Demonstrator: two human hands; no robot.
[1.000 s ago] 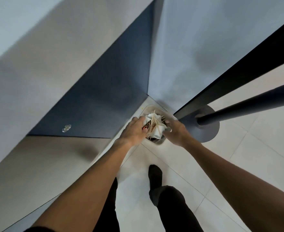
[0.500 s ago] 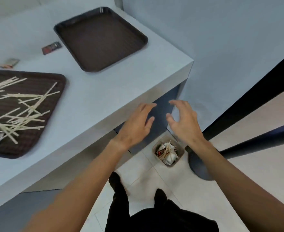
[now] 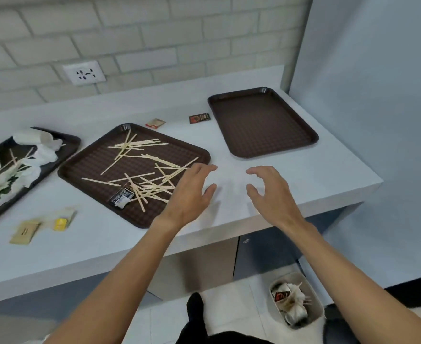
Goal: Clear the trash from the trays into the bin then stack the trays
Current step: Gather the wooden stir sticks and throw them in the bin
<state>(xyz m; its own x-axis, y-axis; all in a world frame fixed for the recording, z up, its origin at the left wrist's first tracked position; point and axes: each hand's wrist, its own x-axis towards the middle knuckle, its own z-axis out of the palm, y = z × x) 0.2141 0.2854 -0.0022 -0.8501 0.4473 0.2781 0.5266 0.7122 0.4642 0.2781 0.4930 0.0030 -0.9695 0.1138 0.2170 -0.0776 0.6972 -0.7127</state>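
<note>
Three brown trays lie on the pale counter. The right tray (image 3: 261, 145) holds nothing. The middle tray (image 3: 80, 167) carries several wooden stir sticks (image 3: 142, 165) and a dark wrapper (image 3: 122, 196). The left tray (image 3: 62, 155) holds white paper cups (image 3: 34, 137), crumpled napkins and sticks. My left hand (image 3: 192, 192) hovers with relaxed fingers over the middle tray's right edge. My right hand (image 3: 271, 192) hovers over bare counter, fingers loosely spread. Both hold nothing. A small beige bin (image 3: 313, 291) with trash in it stands on the floor at lower right.
Loose packets lie on the counter: a red-and-black one (image 3: 199, 118), a tan one (image 3: 155, 123), a yellow one (image 3: 60, 223) and a brown one (image 3: 25, 232). A wall socket (image 3: 84, 72) sits on the brick wall. A grey wall borders the counter's right end.
Both hands left the bin, where they had pressed trash down, and rose over the counter. The view lifted from the floor to the trays.
</note>
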